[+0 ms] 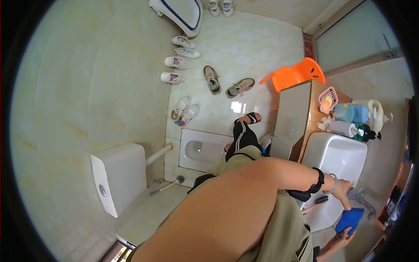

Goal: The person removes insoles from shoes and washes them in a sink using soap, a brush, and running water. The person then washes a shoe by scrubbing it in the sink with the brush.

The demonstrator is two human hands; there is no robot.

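My left hand, with a pale bangle on its wrist, is at the metal faucet over the white sink. Its fingers are closed around what looks like the faucet's handle, partly hidden by the hand. Below it in the view, my right hand grips a blue sponge by its lower edge, close under the spout. The sponge's top lies near the fingertips of my left hand. In the sink lies a brush with dark bristles and a pinkish handle, partly hidden by my left forearm.
Pump bottles and a pink basket stand on the counter beside the sink. An orange chair is behind the cabinet. Brown shoes and several white shoes lie on the floor. A squat toilet is near my feet.
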